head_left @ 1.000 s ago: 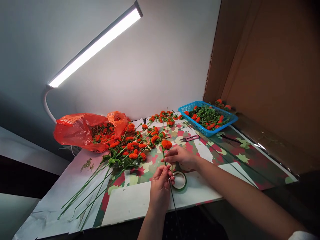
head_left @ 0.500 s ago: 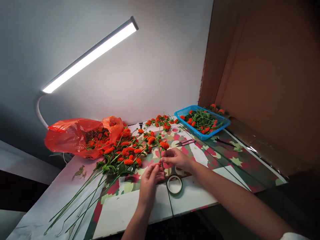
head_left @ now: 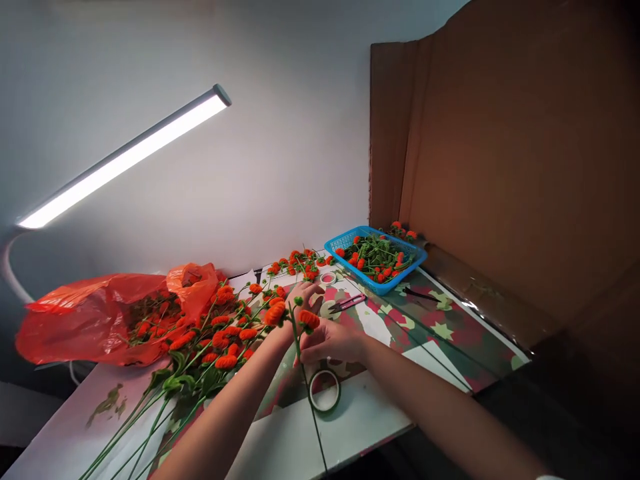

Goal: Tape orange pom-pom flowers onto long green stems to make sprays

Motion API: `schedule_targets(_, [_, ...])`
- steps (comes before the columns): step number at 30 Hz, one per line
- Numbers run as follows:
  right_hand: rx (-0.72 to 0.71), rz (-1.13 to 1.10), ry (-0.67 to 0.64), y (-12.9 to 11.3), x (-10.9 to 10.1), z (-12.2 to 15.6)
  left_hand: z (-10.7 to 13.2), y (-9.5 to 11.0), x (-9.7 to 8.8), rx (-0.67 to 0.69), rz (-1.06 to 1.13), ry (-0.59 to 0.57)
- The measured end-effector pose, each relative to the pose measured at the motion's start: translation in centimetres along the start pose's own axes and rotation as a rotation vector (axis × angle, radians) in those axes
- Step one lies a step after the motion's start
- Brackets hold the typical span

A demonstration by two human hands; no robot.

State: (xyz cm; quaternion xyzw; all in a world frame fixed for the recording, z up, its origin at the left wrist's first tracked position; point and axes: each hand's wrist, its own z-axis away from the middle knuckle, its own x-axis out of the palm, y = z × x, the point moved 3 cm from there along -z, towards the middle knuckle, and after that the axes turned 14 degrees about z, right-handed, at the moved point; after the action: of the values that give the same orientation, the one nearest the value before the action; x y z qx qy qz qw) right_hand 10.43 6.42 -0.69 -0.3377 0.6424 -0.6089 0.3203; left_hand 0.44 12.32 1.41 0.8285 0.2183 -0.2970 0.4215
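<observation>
My right hand [head_left: 333, 341] is closed around the green stem of an artificial flower spray [head_left: 294, 333] with fuzzy orange blooms. The long thin stem runs down past the table's front edge. Behind that spray, my left hand [head_left: 306, 295] reaches forward with its fingers apart, close to a small group of orange flowers [head_left: 295, 261] at the back; no object shows in it. Below my right hand lies a roll of green tape [head_left: 338, 397], with the stem passing along its left side. Pink-handled thread snips [head_left: 350, 303] rest to the right of my left hand.
At left, an open red plastic bag [head_left: 75, 313] holds more flowers, beside a heap of long-stemmed orange flowers [head_left: 220, 339]. A blue basket [head_left: 383, 288] of flower pieces stands at the back right, near a cardboard panel [head_left: 480, 167]. A lit lamp [head_left: 130, 157] hangs over the left.
My left hand has let go of the stem and stretched forward toward the back flowers. My right hand keeps its hold on the spray. The view has turned rightward.
</observation>
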Motion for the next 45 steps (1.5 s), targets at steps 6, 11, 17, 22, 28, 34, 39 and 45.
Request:
schedule_targets(6, [-0.009,-0.037,-0.068,0.2,0.0,-0.3,-4.3,-0.4,1.9,0.18,-0.082,-0.108])
schedule_targets(11, [-0.035,-0.158,-0.203,-0.3,0.9,-0.1,-6.1,1.6,3.6,0.305,-0.071,-0.161])
schedule_targets(17, [0.058,-0.175,-0.312,-0.3,1.1,0.3,-10.3,3.7,7.0,0.263,-0.053,-0.4])
schedule_targets(22, [0.002,-0.18,-0.369,-1.1,0.9,0.6,-13.7,3.3,9.5,0.17,-0.087,-0.431])
schedule_targets(28, [-0.054,-0.125,-0.453,-1.5,0.2,0.6,-15.4,3.5,12.1,0.003,-0.092,-0.26])
schedule_targets(34, [-0.005,-0.139,-0.409,-1.3,0.0,0.5,-15.4,3.9,12.0,-0.057,0.129,-0.152])
schedule_targets(39, [0.006,-0.148,-0.393,-0.3,0.4,0.2,-14.8,3.8,10.0,-0.124,0.463,-0.048])
schedule_targets(45, [0.055,-0.085,-0.199,0.3,-1.2,0.1,-11.6,4.3,6.1,-0.259,0.883,-0.027])
